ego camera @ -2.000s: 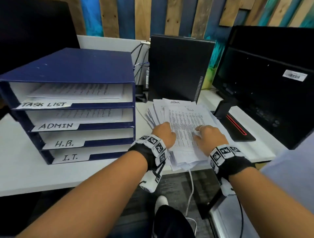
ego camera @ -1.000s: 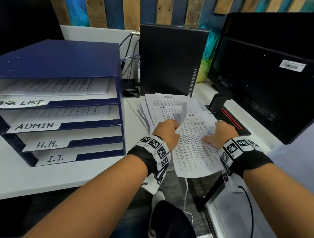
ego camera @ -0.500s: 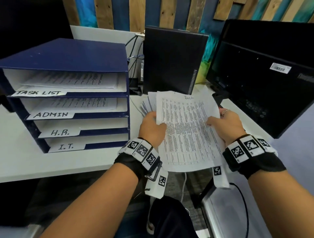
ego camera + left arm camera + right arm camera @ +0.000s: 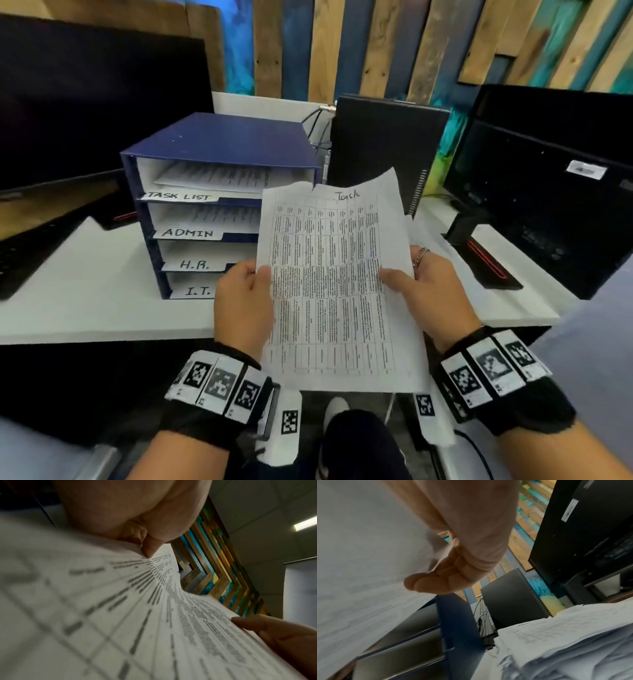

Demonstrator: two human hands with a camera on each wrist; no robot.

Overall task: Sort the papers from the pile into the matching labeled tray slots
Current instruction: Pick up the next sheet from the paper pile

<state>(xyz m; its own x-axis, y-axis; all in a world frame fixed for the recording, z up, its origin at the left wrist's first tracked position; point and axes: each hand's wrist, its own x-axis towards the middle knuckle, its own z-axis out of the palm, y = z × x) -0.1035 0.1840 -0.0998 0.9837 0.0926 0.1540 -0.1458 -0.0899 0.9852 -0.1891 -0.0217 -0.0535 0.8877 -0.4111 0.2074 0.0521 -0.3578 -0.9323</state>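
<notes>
Holding a sheet (image 4: 337, 284) headed "Task" up over the counter's (image 4: 85, 308) near edge, both hands keep it facing the person: the left hand (image 4: 245, 308) pinches its left edge, thumb on the printed side, and the right hand (image 4: 430, 294) pinches the right edge the same way, fingers behind. So each grip is closed on this one paper. It hangs just in front of the tray (image 4: 219, 150), hiding the right part of the slots. The top slot, labelled TASK LIST (image 4: 178, 196), already has paper in it and looks like the match. ADMIN (image 4: 187, 233), H.R. (image 4: 194, 265) and I.T. (image 4: 197, 291) sit below. The pile (image 4: 565, 632) lies right of the tray, under the right hand.

Judged from here, the risks are few. A limp sheet fed in by its side edges could buckle at the slot mouth or catch on paper already inside. The slots are close together, so a low approach could land it in ADMIN. The torn notch at its top edge might snag.
</notes>
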